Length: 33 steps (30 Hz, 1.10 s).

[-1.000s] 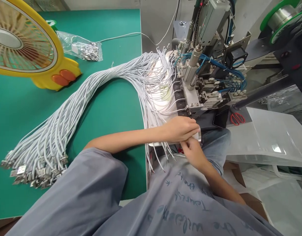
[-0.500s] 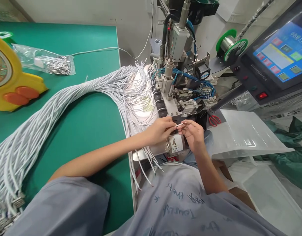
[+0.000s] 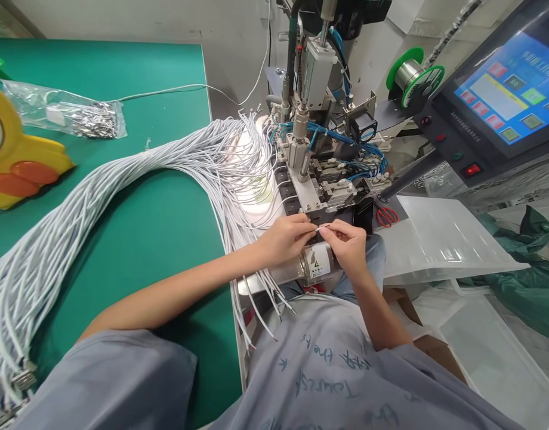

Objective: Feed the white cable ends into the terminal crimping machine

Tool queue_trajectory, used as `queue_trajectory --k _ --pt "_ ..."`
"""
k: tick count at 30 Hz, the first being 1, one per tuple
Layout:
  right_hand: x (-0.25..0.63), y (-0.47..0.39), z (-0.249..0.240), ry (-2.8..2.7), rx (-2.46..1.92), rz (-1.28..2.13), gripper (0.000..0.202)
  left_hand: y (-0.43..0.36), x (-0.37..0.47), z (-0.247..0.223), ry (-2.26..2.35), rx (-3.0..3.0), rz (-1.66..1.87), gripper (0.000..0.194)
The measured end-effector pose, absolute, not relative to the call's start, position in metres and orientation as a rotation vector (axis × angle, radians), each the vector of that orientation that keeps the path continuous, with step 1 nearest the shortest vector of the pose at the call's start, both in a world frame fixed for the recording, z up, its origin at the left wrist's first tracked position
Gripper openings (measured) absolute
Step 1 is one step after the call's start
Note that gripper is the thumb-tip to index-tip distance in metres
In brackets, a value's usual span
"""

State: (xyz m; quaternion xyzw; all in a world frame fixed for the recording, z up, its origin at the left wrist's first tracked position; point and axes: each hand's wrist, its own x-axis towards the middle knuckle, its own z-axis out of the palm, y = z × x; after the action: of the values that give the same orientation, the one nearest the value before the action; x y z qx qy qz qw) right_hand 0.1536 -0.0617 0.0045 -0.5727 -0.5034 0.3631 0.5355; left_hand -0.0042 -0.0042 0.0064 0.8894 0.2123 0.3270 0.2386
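Between my two hands is the end of a white cable [image 3: 318,229], in front of the machine [image 3: 308,161]. My left hand [image 3: 290,237] is closed in a pinch on the cable. Fingertips of my right hand [image 3: 346,240] pinch the cable's tip from the other side, touching close to the left fingers; the thin wires there are mostly covered. Just below the hands sits a clear jar with a white label [image 3: 320,263]. A thick bundle of white cables [image 3: 144,164] runs over the table and fans out left of my left hand, several loose ends hanging at the table edge.
On the green table [image 3: 167,215] lie a plastic bag of metal parts [image 3: 93,119] and a yellow toy-shaped object [image 3: 28,155]. To the right are red-handled scissors [image 3: 386,217], a solder wire spool [image 3: 411,74], a touch screen [image 3: 509,89] and a white plastic sheet [image 3: 453,233].
My right hand's fingers have closed in over the cable tip, nearer my left fingers, hiding the thin wires that showed before. The whole view has shifted slightly.
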Motion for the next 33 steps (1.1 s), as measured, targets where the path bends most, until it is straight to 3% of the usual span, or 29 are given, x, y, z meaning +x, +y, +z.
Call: queue_trajectory --k 5,14,22,27,33 --pt "0.161 -0.059 0.01 -1.35 -1.447 0.892 0.019 -0.004 -0.006 0.001 0.657 2.668 0.8 0.028" --pt "0.146 -0.058 -0.004 -1.144 -1.342 0.817 0.016 -0.001 -0.003 -0.004 0.561 2.199 0.908 0.017" --pt "0.159 -0.057 0.007 -1.388 -1.455 0.795 0.018 -0.001 -0.003 -0.006 0.569 2.563 1.034 0.026" --pt "0.151 -0.055 0.002 -1.258 -1.358 0.755 0.017 -0.005 -0.001 -0.003 0.644 2.302 1.059 0.016" --pt "0.155 -0.052 -0.006 -1.15 -1.205 1.009 0.016 0.0 -0.003 -0.001 0.499 2.17 0.972 0.018"
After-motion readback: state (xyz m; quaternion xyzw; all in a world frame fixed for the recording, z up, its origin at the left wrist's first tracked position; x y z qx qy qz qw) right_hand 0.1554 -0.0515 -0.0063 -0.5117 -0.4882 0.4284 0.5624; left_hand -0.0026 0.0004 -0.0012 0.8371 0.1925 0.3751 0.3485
